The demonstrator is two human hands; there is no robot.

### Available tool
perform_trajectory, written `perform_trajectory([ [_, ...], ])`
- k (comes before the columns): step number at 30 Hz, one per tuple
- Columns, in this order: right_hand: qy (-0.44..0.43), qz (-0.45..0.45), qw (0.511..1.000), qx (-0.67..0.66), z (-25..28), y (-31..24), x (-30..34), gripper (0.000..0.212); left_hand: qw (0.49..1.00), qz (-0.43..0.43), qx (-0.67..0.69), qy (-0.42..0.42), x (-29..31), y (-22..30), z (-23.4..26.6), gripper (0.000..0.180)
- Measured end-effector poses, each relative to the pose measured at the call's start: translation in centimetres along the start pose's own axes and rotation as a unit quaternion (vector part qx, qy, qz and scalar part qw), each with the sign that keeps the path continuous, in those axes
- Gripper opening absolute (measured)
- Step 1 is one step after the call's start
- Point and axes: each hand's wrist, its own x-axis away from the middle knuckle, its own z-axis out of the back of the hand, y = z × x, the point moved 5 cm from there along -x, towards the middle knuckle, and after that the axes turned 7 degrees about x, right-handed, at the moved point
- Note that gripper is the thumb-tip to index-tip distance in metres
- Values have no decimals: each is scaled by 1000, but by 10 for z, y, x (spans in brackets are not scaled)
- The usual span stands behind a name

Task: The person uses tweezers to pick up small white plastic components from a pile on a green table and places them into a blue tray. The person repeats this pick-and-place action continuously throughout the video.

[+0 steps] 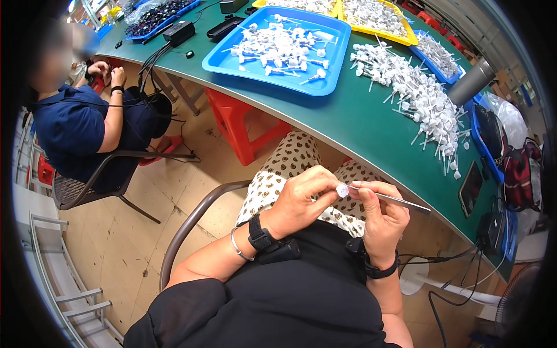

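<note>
Above my lap, my left hand [303, 198] pinches a small white part with a round head [342, 190] between thumb and fingertips. My right hand [384, 217] is closed around a slim, flat metal tool [409, 205], whose far end sticks out to the right. The tool's other end points at the white part; whether it touches is too small to tell. In front of me, a blue tray [329, 87] on the green table [342, 124] bears many similar white pieces with thin stems. More of these lie in a loose pile [429, 95] to its right.
Yellow trays [409, 38] of white parts stand at the back. A grey cylinder [472, 82] and a phone [470, 188] are at the right. Under the table's edge is a red stool [237, 124]. A seated co-worker [81, 124] is at the left, near hanging black cables [152, 64].
</note>
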Motion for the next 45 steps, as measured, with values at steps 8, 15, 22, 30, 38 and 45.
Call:
perform_trajectory([
  [8,-6,-7,1000,-11,0,0,-1,9,1000,0,-4,-2,0,-1,0,14],
  [15,0,-23,999,-22,-1,0,-1,7,1000,-8,-9,-4,1,-2,0,14],
  [22,-14,9,999,41,0,0,1,7,1000,-11,-16,-15,1,-2,1,15],
  [30,-63,0,992,110,6,-8,-4,7,999,-27,-4,-32,4,-3,-4,18],
  [38,-55,3,993,105,13,-22,-9,11,999,-18,18,-33,-1,-5,-3,15],
  [45,-30,-17,998,55,9,-17,-4,12,998,16,63,-26,0,-7,-4,10],
])
